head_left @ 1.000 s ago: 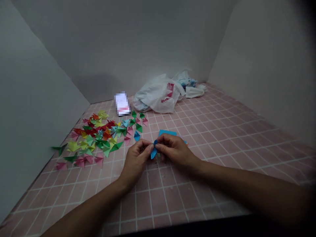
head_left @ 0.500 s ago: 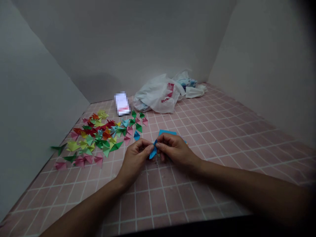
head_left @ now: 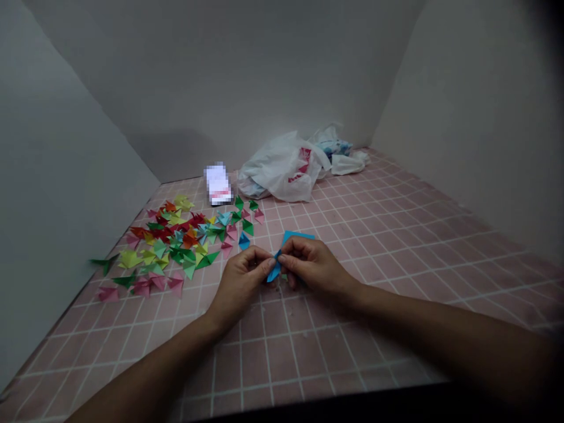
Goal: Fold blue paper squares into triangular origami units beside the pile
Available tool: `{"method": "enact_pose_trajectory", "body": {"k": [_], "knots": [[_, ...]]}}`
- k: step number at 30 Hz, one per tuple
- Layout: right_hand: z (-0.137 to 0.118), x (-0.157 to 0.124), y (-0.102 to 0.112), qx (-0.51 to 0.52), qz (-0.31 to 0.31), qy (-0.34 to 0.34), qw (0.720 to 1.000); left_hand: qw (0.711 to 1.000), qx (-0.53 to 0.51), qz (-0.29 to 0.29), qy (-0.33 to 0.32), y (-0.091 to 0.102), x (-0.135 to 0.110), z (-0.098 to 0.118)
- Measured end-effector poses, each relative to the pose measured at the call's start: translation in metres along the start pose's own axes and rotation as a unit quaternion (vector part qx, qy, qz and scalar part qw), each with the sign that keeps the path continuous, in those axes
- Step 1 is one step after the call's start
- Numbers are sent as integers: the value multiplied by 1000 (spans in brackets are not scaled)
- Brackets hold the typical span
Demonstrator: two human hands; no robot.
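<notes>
My left hand [head_left: 241, 281] and my right hand [head_left: 311, 264] meet over the pink tiled surface [head_left: 374, 235], both pinching a small folded blue paper piece [head_left: 275, 272] between thumbs and fingertips. Just behind my right hand lies a stack of blue paper sheets [head_left: 298, 236], partly hidden by the fingers. To the left spreads a pile of several folded paper triangles [head_left: 176, 244] in red, green, yellow, pink and light blue. One blue folded triangle [head_left: 244, 240] lies at the pile's near right edge.
A phone [head_left: 218, 185] rests at the back near the wall. A white plastic bag [head_left: 284, 167] with red print and crumpled wrapping [head_left: 341, 154] sit at the back. Grey walls close in on the left, back and right.
Both hands keep pinching the blue piece and shift only slightly; the fingers work small adjustments on the fold. Nothing else has moved.
</notes>
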State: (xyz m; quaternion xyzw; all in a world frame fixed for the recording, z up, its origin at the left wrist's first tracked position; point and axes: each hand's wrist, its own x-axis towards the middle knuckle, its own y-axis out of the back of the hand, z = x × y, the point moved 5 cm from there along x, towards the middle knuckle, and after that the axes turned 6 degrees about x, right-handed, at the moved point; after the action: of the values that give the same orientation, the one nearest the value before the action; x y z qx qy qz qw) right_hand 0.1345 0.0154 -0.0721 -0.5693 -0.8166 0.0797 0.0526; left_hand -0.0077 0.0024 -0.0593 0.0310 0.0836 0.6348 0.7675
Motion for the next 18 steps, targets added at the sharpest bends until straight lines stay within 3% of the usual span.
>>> {"method": "enact_pose_trajectory", "body": {"k": [18], "knots": [[-3,-2,0,-17,-9,2,1000,999,48,25,4,1,-1,6]]}}
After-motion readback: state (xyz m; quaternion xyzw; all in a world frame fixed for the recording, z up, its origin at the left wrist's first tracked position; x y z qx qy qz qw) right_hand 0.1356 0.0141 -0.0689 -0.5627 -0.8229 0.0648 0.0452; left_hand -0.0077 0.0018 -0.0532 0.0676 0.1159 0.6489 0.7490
